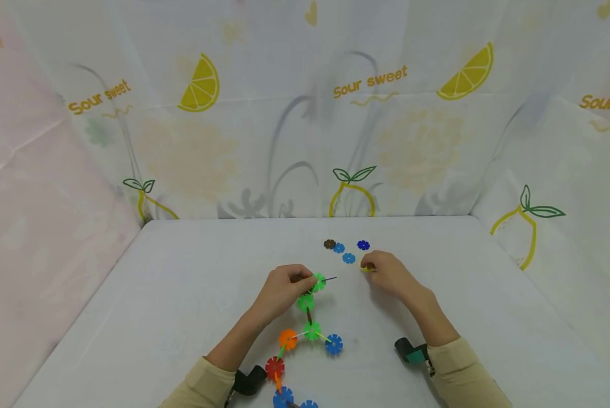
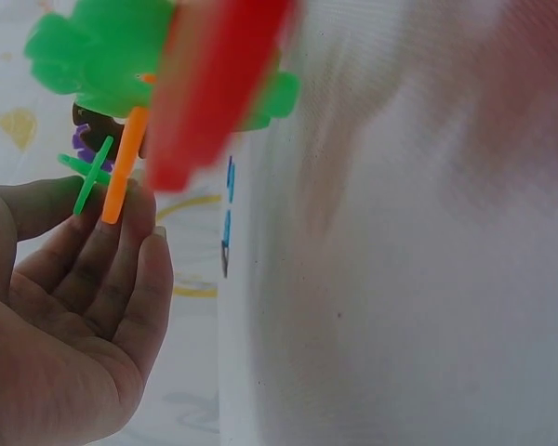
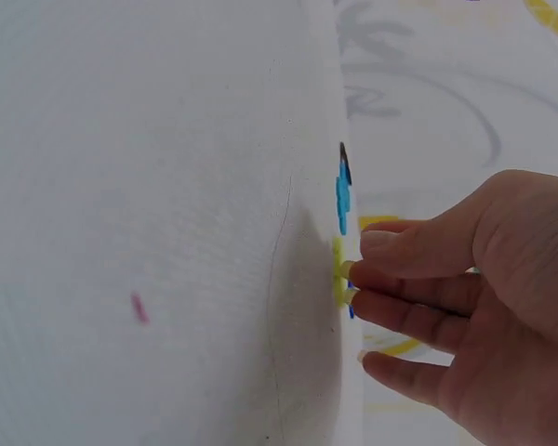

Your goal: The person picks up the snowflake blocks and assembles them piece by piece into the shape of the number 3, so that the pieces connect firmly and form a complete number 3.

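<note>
In the head view my left hand (image 1: 284, 289) pinches a green notched plastic disc (image 1: 318, 281) between thumb and fingers. A thin purple disc (image 1: 330, 278) sticks out from it edge-on. Below hangs a linked chain of such discs: green, brown, orange, red (image 1: 275, 368) and blue (image 1: 334, 344). In the left wrist view a blurred red disc (image 2: 219, 93) covers part of the chain. My right hand (image 1: 389, 275) reaches down to a yellow disc (image 1: 368, 270) lying on the table. In the right wrist view its fingertips touch that yellow disc (image 3: 338, 269), with the thumb apart from it.
Behind the hands lie loose discs: a brown one (image 1: 329, 244), light blue ones (image 1: 348, 258) and a dark blue one (image 1: 363, 245). The white table (image 1: 182, 272) ends at a printed cloth backdrop (image 1: 264, 141). Black wrist cameras (image 1: 251, 380) sit at both sleeves.
</note>
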Demonstrator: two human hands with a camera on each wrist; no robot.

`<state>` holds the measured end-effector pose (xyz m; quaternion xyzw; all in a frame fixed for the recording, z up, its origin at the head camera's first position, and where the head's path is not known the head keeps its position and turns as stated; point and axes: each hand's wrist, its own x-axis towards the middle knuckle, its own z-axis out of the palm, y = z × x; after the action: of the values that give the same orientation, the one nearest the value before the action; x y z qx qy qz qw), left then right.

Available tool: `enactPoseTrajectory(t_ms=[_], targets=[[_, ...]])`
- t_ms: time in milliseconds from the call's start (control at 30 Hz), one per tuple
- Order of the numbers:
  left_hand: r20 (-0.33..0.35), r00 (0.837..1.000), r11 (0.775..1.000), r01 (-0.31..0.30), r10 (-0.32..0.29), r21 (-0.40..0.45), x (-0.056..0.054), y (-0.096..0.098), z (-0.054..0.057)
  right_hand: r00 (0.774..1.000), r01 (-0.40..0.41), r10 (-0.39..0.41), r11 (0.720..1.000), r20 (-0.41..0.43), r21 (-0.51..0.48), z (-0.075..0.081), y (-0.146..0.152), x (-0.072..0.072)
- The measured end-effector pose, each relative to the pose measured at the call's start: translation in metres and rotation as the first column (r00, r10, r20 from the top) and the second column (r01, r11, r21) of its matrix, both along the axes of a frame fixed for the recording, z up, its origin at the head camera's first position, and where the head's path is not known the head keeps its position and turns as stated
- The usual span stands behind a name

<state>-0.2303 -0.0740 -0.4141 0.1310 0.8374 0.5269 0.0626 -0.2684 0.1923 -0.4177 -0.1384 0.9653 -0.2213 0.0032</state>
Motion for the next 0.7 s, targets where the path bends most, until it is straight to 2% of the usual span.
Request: enactPoseTrajectory(t_ms=[267, 433, 567, 700], targets=[[-0.007, 1.000, 1.000, 0.009, -0.009, -0.001, 0.0004, 0.0000, 0.0008, 0.997, 0.038, -0.042, 0.998, 0.062, 0.056, -0.0018, 0.0022, -0.0014], [-0.013, 1.000, 1.000, 0.021, -0.021, 0.005, 0.0017, 0.0001, 0.0026, 0.992, 0.079, -0.085, 0.995, 0.096, 0.056, -0.0012, 0.0030, -0.0003], [-0.010, 1.000, 1.000, 0.020, -0.020, 0.011, 0.0017, -0.0004, 0.0025, 0.992, 0.070, -0.075, 0.996, 0.100, 0.055, 0.0000, 0.0052, 0.0002], [-0.004, 1.000, 1.000, 0.011, -0.011, 0.009, 0.0015, -0.0013, 0.0022, 0.994, 0.025, -0.030, 0.999, 0.103, 0.048, 0.0009, 0.0093, -0.0001]])
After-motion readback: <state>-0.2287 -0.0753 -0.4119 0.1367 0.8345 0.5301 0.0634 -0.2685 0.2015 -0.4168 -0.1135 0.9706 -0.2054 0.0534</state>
